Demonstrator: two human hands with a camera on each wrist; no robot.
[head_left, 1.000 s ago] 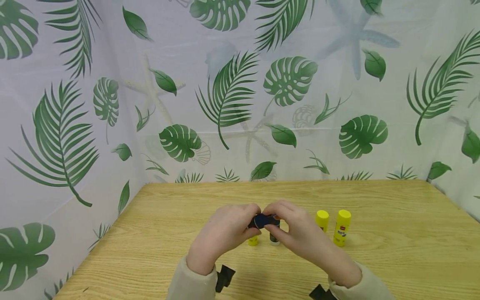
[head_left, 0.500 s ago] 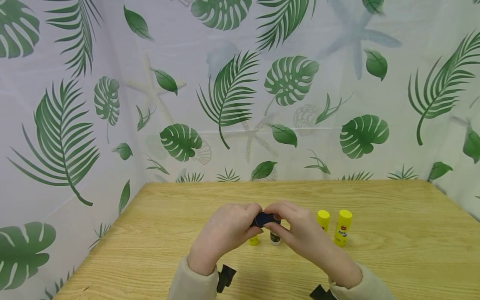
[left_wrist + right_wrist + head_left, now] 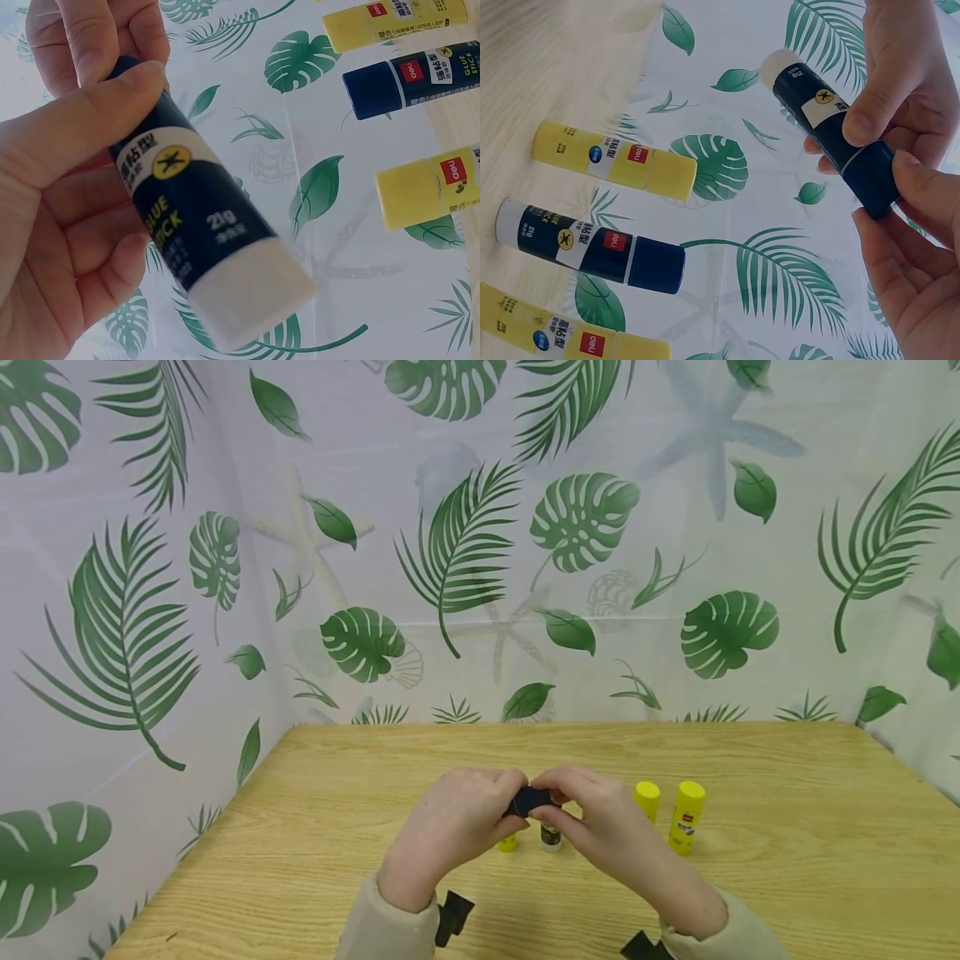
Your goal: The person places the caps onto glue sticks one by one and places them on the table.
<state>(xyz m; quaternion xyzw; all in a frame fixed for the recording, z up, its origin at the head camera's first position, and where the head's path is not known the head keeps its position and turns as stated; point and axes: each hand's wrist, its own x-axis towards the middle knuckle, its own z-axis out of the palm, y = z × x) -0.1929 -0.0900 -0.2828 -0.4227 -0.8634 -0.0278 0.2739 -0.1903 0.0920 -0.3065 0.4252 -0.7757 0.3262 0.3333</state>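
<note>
Both hands hold one dark blue glue stick [image 3: 529,801] with a white base, raised above the table. My left hand [image 3: 457,814] grips its labelled body; the thumb lies across it in the left wrist view, where the white base points to the lower right. My right hand [image 3: 600,814] pinches the dark blue cap [image 3: 874,184] between thumb and fingers. The cap sits on the body, with a thin seam between them. In the head view, the fingers hide much of the stick.
Behind the hands, a yellow glue stick [image 3: 507,843] and a dark blue one [image 3: 551,837] stand upright, partly hidden. Two yellow glue sticks [image 3: 686,818] stand farther right on the wooden table [image 3: 787,827]. A leaf-patterned cloth [image 3: 480,693] borders the table's back.
</note>
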